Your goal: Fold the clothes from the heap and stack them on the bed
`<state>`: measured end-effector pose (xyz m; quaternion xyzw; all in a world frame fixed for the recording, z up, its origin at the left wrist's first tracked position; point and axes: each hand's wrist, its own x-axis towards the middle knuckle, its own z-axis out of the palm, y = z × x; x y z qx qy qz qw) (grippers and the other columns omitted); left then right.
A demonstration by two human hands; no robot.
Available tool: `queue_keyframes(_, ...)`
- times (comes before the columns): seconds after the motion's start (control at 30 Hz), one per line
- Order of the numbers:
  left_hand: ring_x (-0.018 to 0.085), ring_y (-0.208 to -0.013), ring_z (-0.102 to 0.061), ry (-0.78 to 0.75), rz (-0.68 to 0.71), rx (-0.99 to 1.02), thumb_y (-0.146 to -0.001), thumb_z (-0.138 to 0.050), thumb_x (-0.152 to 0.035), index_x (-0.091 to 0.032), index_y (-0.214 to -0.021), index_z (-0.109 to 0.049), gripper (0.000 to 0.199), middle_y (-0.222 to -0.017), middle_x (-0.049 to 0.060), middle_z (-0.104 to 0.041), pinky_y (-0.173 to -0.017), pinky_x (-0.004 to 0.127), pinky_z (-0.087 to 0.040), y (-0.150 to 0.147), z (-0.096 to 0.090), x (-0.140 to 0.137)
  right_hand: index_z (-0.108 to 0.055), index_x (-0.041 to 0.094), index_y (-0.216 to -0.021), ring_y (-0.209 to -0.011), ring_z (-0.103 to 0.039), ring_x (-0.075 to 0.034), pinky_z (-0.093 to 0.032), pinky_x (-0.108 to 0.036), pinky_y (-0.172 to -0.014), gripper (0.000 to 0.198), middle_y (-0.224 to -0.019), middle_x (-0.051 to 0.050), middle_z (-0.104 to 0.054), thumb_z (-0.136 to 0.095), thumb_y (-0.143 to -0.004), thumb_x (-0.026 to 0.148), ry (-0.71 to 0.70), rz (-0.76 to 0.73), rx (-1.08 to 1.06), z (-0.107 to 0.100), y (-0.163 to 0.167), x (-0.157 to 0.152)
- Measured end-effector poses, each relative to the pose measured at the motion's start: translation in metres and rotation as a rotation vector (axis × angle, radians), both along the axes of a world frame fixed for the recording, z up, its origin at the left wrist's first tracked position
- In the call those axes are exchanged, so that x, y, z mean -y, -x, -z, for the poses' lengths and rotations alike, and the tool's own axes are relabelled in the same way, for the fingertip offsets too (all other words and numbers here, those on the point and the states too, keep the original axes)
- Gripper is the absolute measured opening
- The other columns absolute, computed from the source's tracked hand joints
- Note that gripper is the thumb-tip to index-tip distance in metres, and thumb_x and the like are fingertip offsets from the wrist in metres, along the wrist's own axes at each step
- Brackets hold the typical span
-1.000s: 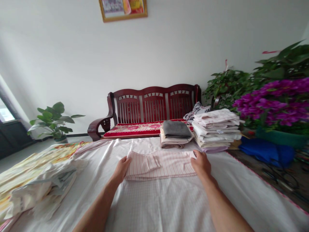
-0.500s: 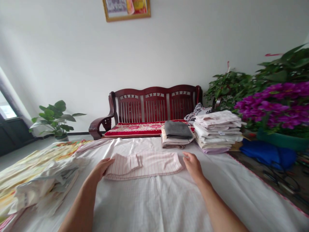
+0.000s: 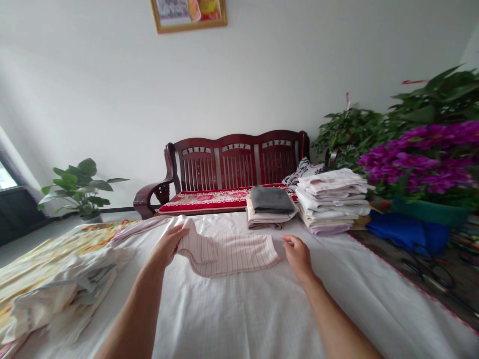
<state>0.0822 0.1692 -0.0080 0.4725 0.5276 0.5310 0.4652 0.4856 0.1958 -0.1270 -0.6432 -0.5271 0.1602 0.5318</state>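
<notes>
A pink striped garment (image 3: 239,254), folded into a long strip, lies across the white sheet (image 3: 232,319) in front of me. My left hand (image 3: 170,244) pinches its left end and holds that end lifted, so the cloth curves up off the sheet. Just beyond the garment's right end is my right hand (image 3: 296,253), apart from the cloth, with its fingers curled and the thumb near the index finger. Whether anything is between those fingers I cannot make out. Behind lie a small folded pile topped by a dark grey cloth (image 3: 272,199) and a taller stack of folded clothes (image 3: 333,202).
Crumpled light clothes (image 3: 71,294) lie at the left on a yellow patterned cloth (image 3: 33,264). A wooden bench (image 3: 220,164) with a red cover stands behind. On the right are purple flowers (image 3: 422,157), a blue cloth (image 3: 406,232) and dark cables (image 3: 430,274).
My left hand has moved up and to the right, raising the garment's left end off the sheet. The right hand stays beside the other end. The view has shifted slightly.
</notes>
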Motion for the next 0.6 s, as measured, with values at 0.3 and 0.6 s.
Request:
queue_keyframes(0.3,0.014,-0.058,-0.058,0.006,0.049,-0.206,-0.068,-0.074,-0.038,-0.013,-0.113,-0.065,0.052,-0.073,0.000,-0.065,-0.051,0.022,-0.039,-0.104,-0.005,-0.024,-0.075,0.019,-0.097,-0.092,-0.070,-0.023,-0.051,-0.034,-0.087,0.036,-0.102,-0.008,-0.076,-0.050,-0.072,0.019,0.022,0.003,-0.021,-0.005,0.000,-0.001)
queue_keyframes(0.6,0.018,-0.076,-0.069,0.030,0.221,-0.349,-0.086,-0.064,-0.035,-0.012,-0.132,-0.057,0.052,-0.093,0.011,-0.073,-0.069,0.028,-0.052,-0.209,0.022,-0.039,-0.075,0.019,-0.099,-0.095,-0.069,-0.024,-0.052,-0.037,-0.092,0.036,-0.104,-0.009,-0.075,-0.048,-0.074,0.018,0.027,-0.011,-0.057,-0.009,0.000,0.005)
